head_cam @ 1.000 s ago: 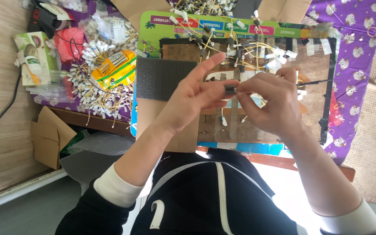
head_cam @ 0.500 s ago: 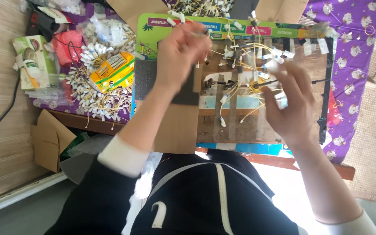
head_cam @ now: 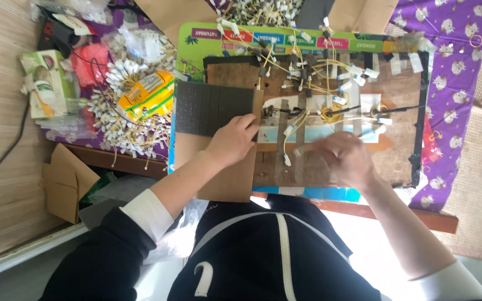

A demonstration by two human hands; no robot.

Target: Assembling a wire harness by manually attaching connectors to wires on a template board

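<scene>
— Where did the brown wooden work board [head_cam: 397, 161] with taped yellow wires [head_cam: 308, 72] lie?

— On the purple patterned cloth [head_cam: 458, 67], just beyond the person.

— And the hands?

— The left hand [head_cam: 232, 139] rested curled on a dark perforated rectangular sheet [head_cam: 210, 106] at the board's left edge, gripping nothing visible. The right hand [head_cam: 344, 159] was blurred over the board's near middle; its grip couldn't be told.

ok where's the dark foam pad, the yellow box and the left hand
dark foam pad [head_cam: 210, 108], head view, middle of its dotted top face
yellow box [head_cam: 147, 95], head view, centre of its upper side
left hand [head_cam: 232, 139], head view, back of the hand
</scene>
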